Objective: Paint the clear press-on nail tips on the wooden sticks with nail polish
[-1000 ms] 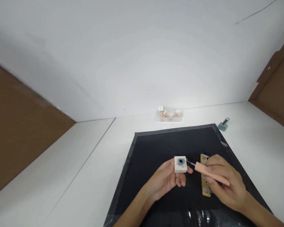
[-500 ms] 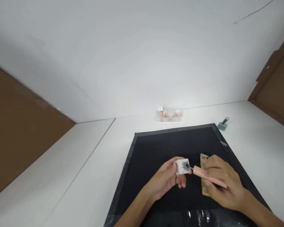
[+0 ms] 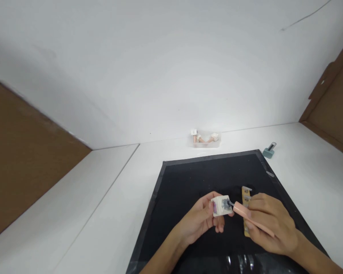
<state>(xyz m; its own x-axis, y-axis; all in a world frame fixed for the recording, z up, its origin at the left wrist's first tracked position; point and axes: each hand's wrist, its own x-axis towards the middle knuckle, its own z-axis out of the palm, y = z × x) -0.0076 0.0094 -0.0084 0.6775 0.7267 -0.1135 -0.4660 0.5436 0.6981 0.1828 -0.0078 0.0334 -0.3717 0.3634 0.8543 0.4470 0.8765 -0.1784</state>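
My left hand (image 3: 198,217) holds a small white square nail polish bottle (image 3: 218,207) between thumb and fingers, over the black mat. A purple patch shows on the bottle near my thumb, and a dark grey smear covers its right end. My right hand (image 3: 271,222) grips the peach handle of a nail polish brush (image 3: 246,215), whose grey tip meets the smeared end of the bottle. How deep the tip goes, I cannot tell. Partly hidden behind my right hand, a yellow strip (image 3: 246,192) with small pale pieces on it lies on the mat.
A black mat (image 3: 174,190) with taped edges lies on the white table. Behind it stands a clear box (image 3: 205,145) holding several white-and-peach bottles. A teal block with a stick (image 3: 268,152) sits at the back right, near a small pale piece (image 3: 270,174).
The bottle in my left hand has tilted slightly and moved a little down and right, so more of its purple patch shows. The brush stays at its grey end.
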